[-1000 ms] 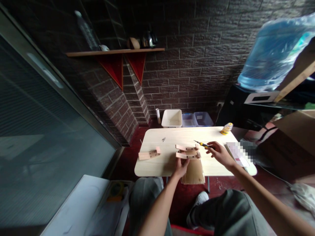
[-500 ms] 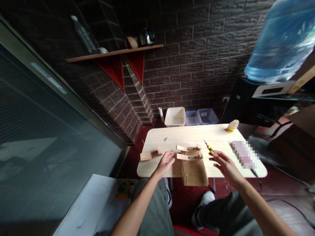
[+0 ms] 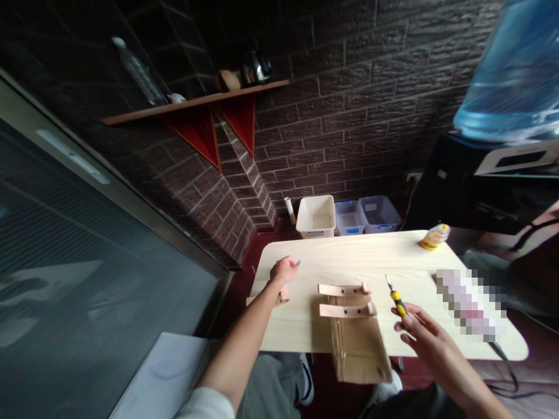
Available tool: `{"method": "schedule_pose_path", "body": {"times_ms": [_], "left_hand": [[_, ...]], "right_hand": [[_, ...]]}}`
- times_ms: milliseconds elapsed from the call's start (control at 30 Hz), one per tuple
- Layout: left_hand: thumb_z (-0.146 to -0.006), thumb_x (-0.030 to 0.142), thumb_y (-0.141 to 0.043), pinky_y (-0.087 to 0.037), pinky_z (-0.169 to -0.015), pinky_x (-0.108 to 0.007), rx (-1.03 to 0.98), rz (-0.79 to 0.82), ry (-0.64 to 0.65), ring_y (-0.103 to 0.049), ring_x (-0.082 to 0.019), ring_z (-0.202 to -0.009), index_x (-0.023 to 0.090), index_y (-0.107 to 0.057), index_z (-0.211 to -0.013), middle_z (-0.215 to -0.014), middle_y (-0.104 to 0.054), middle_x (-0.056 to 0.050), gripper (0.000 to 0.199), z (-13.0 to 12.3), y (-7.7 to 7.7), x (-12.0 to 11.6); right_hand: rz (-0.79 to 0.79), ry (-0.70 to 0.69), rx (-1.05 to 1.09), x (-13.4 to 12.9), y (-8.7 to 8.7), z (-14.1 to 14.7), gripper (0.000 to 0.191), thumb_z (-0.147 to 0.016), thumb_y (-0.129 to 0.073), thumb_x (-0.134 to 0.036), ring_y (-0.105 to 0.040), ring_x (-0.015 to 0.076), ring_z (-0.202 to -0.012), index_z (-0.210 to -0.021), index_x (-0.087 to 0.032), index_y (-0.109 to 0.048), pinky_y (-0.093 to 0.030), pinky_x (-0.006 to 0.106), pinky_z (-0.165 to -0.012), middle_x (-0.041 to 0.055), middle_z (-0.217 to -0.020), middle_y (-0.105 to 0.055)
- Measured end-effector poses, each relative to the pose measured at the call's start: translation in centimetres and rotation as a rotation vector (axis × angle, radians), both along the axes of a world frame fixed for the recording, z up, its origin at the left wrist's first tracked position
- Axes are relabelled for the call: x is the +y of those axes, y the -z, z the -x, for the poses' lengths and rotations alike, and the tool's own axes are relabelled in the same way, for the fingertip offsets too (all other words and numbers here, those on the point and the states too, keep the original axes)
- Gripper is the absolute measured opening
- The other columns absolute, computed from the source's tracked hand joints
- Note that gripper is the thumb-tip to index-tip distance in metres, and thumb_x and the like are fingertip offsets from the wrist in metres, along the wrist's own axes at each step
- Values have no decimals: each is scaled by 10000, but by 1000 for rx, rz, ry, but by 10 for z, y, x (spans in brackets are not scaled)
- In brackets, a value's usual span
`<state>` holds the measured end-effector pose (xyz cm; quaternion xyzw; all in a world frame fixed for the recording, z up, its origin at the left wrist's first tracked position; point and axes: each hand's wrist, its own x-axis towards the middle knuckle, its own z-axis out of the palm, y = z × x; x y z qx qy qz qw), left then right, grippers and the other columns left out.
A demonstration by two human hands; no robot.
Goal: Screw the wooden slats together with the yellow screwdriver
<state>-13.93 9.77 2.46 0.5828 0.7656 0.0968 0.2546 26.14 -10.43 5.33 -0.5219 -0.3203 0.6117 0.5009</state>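
Observation:
My right hand (image 3: pixel 421 329) grips a yellow-and-black screwdriver (image 3: pixel 398 305) by its handle, the tip pointing up and away from me. At the left of the table, my left hand (image 3: pixel 283 270) is closed, its fingertips at a few small metal screws (image 3: pixel 298 263). The exact hold on them is hard to see. Between my hands, two pale wooden bars with dark holes, the nearer bar (image 3: pixel 345 311) and the farther bar (image 3: pixel 343 290), lie across a cardboard box (image 3: pixel 360 343) that overhangs the table's near edge. A third wooden piece (image 3: pixel 283 294) is partly hidden by my left forearm.
The light wooden table (image 3: pixel 367 251) bears a clear-and-yellow container (image 3: pixel 435 237) at its far right corner. A blurred-out flat object (image 3: pixel 471 302) with a cable lies at the right. Beyond the table are a white bin (image 3: pixel 317 215) and two clear tubs, with a brick wall behind.
My left hand has moved away from beside the box to the screws, and its fingers have closed. My right hand still holds the screwdriver. The view has shifted.

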Motion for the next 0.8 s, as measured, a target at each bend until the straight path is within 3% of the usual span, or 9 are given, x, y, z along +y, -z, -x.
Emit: {"method": "schedule_pose_path", "body": {"times_ms": [200,433,633,800], "left_hand": [[-1016,384,-671,-606,-977,-445,147,105,4,-680,-249,-1164,209,-655,-1308,-1349,-662,-102,340,-7,20,21],[-1017,381,-671,-605,-979,-443,198,165,66,-679,-247,-1167,213,-654,-1310,-1353,-660,-103,339,-1,33,26],[-1020,385,-665,-608,-979,-466,127,166,207,-681,-250,-1156,188,-644,-1324,-1354,-659,-111,363,-1,32,19],[-1016,386,-670,-611,-971,-472,51,167,310,-684,-254,-1150,177,-637,-1331,-1348,-660,-112,380,-6,18,8]], "right_hand": [[31,-9,50,13,5,-3,437,-755,-862,-608,-627,248,-806,-1086,-330,-801,-556,372,-704,79,-959,-714],[22,-41,93,25,4,6,406,-812,-832,-579,-605,247,-820,-1102,-299,-783,-527,362,-696,79,-942,-681],[16,-75,148,19,-9,12,386,-850,-826,-549,-604,220,-856,-1138,-298,-772,-509,327,-737,57,-984,-685],[-8,-76,189,8,-30,14,409,-836,-847,-551,-607,216,-836,-1138,-286,-773,-495,331,-744,61,-1003,-717]]}}
